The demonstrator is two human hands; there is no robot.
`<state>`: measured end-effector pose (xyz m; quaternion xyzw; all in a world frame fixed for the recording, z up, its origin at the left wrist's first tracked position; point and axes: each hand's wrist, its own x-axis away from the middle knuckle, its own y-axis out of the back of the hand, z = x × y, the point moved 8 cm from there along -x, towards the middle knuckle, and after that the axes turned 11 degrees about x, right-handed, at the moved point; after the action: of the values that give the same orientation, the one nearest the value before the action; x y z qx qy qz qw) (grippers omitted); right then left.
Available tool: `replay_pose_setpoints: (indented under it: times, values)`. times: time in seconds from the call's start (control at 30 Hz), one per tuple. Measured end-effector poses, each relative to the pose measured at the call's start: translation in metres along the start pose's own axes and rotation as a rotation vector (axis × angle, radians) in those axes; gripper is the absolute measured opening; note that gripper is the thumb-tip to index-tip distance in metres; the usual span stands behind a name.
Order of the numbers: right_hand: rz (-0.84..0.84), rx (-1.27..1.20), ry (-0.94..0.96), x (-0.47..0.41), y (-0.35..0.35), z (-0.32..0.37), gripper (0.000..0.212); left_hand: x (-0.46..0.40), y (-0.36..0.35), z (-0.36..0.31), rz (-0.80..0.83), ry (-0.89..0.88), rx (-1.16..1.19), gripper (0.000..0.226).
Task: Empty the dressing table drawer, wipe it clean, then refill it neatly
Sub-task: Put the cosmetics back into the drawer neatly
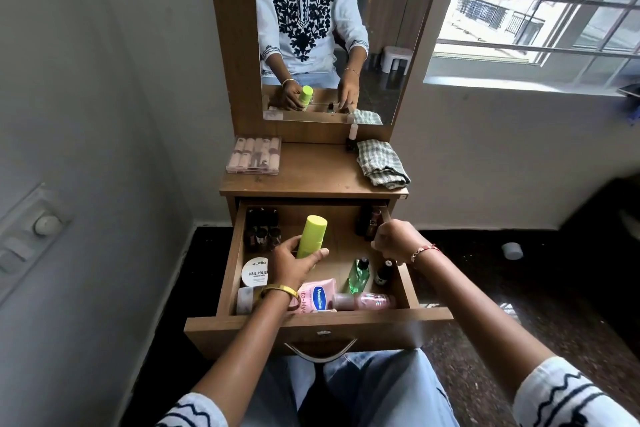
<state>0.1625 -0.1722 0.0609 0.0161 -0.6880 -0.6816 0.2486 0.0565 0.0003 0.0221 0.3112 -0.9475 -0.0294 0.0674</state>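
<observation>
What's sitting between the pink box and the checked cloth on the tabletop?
Nothing: in the head view, bare wood of the tabletop runs from the pink box to the cloth.

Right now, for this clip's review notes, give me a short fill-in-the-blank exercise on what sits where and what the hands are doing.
1. The left hand grips a ____-coloured bottle above the open drawer.
2. The checked cloth lies on the tabletop at its ____ side.
3. The pink Vaseline tube lies along the drawer's ____ edge.
4. The right hand is at the drawer's ____ wall.

Missing words: lime green; right; front; right
</observation>
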Motion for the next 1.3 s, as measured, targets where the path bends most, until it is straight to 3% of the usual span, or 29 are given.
replay_pose_setpoints:
  times: [0.1,0.6,0.87,1.1,1.3]
  values:
    - [0.018,-0.055,0.041,0.002,-0.007,0.001,0.021,0.0,0.0,0.0,0.003,-0.002,-0.001,0.05]
    - [-0.084,0.328,0.112,0.013,-0.023,0.008,0.03,0.004,-0.002,-0.003,0.033,-0.02,0.001,0.048]
    - [-0.019,0.399,0.13,0.023,-0.032,0.006,0.028,0.005,-0.006,-0.004,0.064,-0.026,0.017,0.049]
    - [0.029,0.261,0.097,0.019,-0.023,0.001,0.025,0.003,-0.007,-0.002,0.09,-0.03,0.035,0.051]
    - [-0.22,-0.038,0.187,0.019,0.028,0.027,0.024,0.003,-0.014,0.0,0.172,-0.056,0.044,0.047]
